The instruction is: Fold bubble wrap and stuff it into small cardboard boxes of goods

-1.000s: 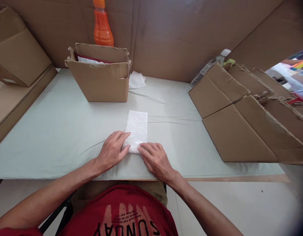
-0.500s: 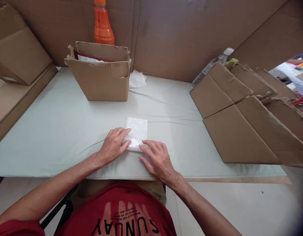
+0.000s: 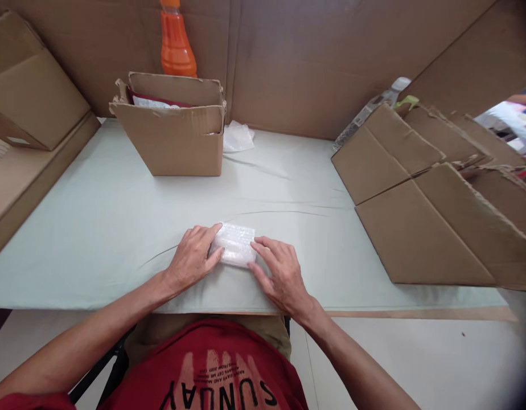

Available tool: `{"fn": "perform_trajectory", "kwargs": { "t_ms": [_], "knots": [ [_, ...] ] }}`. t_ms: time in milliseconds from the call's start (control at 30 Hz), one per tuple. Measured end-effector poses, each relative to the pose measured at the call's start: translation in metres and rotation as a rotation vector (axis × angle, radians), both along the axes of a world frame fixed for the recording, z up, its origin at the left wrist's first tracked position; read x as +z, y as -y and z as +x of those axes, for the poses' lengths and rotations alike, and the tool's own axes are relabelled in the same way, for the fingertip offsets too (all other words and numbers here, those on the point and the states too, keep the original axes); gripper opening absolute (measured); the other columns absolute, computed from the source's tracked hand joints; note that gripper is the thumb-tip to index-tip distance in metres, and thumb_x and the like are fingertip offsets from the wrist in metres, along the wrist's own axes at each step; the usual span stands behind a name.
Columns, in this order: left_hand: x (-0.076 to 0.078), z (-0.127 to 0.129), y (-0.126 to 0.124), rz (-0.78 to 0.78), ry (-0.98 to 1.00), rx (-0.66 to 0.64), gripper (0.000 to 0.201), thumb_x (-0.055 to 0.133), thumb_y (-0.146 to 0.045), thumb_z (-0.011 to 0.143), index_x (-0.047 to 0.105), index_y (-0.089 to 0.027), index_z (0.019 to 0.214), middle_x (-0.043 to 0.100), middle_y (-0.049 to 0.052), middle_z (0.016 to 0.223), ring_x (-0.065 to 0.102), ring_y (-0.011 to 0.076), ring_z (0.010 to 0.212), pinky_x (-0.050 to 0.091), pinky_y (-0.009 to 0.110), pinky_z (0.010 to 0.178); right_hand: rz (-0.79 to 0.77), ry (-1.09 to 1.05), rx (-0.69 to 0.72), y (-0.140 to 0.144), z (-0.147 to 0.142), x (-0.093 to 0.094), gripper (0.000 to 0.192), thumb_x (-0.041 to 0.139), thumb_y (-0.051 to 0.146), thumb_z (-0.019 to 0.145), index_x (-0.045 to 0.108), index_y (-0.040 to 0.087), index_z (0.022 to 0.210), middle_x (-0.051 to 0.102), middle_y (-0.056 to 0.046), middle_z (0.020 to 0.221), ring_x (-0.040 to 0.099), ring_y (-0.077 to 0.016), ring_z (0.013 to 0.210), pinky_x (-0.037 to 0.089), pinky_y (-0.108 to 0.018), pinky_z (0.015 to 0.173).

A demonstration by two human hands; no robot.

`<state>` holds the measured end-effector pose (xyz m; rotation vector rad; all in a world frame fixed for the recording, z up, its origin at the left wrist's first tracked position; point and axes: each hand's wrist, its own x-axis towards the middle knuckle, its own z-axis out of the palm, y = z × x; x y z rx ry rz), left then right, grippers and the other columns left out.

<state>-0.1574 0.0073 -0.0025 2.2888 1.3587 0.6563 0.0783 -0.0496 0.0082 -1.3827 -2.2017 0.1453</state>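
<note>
1. A pale green surface (image 3: 96,228) fills the view, walled in at the back and sides by brown cardboard sheets, with a person in a red shirt sitting at its near edge.
2. The bubble wrap bundle (image 3: 234,250) lies near that front edge, between the two hands. A second ago it stretched away from the person as a long flat strip; half a second ago it was about half that length; now it is a short, thick roll, so the strip has been rolled up away from the person.
3. The left hand (image 3: 193,256) lies flat with fingers spread, its fingertips pressing on the roll's left end; it is not closed around it.
4. The right hand (image 3: 280,272) does the same on the right end, fingers extended and touching the wrap, palm on the surface.
5. Judging by the shape, the rolling looks close to finished, with little or no loose wrap trailing beyond the roll.
6. Farther back stands an open cardboard box (image 3: 173,131), an orange bottle (image 3: 175,42) behind it, and a crumpled scrap of plastic (image 3: 238,136) beside it.
7. Flattened cardboard boxes (image 3: 416,188) lean in a stack on the right.
</note>
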Motion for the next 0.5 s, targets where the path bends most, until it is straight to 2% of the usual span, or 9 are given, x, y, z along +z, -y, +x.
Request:
{"fn": "perform_trajectory", "kwargs": {
  "t_ms": [100, 167, 233, 333, 433, 500],
  "knots": [
    [0.002, -0.001, 0.0, -0.017, 0.033, 0.071, 0.045, 0.055, -0.035, 0.092, 0.057, -0.017, 0.133, 0.067, 0.012, 0.108, 0.06, 0.0287, 0.101, 0.048, 0.047, 0.091, 0.011, 0.173, 0.094, -0.005, -0.004, -0.004, 0.031, 0.06, 0.028, 0.096, 0.063, 0.02, 0.125, 0.067, -0.016, 0.131, 0.062, -0.0322, 0.114, 0.046, -0.049, 0.092],
    [0.004, -0.006, 0.008, -0.163, 0.161, 0.148, 0.052, 0.056, -0.041, 0.091, 0.052, -0.018, 0.138, 0.065, 0.012, 0.113, 0.061, 0.0268, 0.101, 0.051, 0.045, 0.087, -0.021, 0.179, 0.102, -0.012, -0.005, -0.009, 0.029, 0.059, 0.023, 0.095, 0.064, 0.02, 0.123, 0.07, -0.014, 0.127, 0.064, -0.0305, 0.109, 0.046, -0.047, 0.091],
    [0.007, -0.009, 0.018, -0.374, 0.365, 0.235, 0.065, 0.06, -0.044, 0.088, 0.043, -0.018, 0.145, 0.063, 0.012, 0.118, 0.062, 0.0251, 0.101, 0.053, 0.042, 0.086, -0.05, 0.053, 0.05, -0.019, -0.006, -0.014, 0.026, 0.057, 0.021, 0.097, 0.066, 0.02, 0.121, 0.074, -0.011, 0.119, 0.067, -0.0274, 0.103, 0.047, -0.044, 0.089],
    [0.009, -0.006, 0.029, -0.644, 0.732, 0.28, 0.089, 0.069, -0.042, 0.079, 0.026, -0.015, 0.153, 0.059, 0.014, 0.127, 0.062, 0.0256, 0.111, 0.051, 0.043, 0.098, -0.153, -0.205, -0.008, -0.021, -0.009, -0.014, 0.025, 0.057, 0.025, 0.097, 0.067, 0.021, 0.12, 0.076, -0.009, 0.112, 0.069, -0.0246, 0.1, 0.05, -0.04, 0.09],
    [0.013, 0.005, 0.029, -0.764, 0.938, 0.266, 0.098, 0.074, -0.038, 0.073, 0.024, -0.014, 0.154, 0.062, 0.011, 0.118, 0.062, 0.025, 0.109, 0.05, 0.04, 0.098, -0.324, -0.346, 0.053, -0.016, -0.01, -0.007, 0.025, 0.059, 0.029, 0.096, 0.069, 0.025, 0.118, 0.076, -0.006, 0.113, 0.069, -0.0238, 0.102, 0.051, -0.041, 0.094],
    [0.015, 0.012, 0.027, -0.752, 0.953, 0.27, 0.094, 0.074, -0.037, 0.073, 0.029, -0.015, 0.153, 0.064, 0.006, 0.105, 0.062, 0.0225, 0.098, 0.051, 0.037, 0.092, -0.381, -0.405, 0.073, -0.013, -0.007, -0.001, 0.032, 0.065, 0.034, 0.092, 0.067, 0.026, 0.123, 0.071, -0.008, 0.128, 0.064, -0.027, 0.119, 0.048, -0.044, 0.103]
  ]
}}
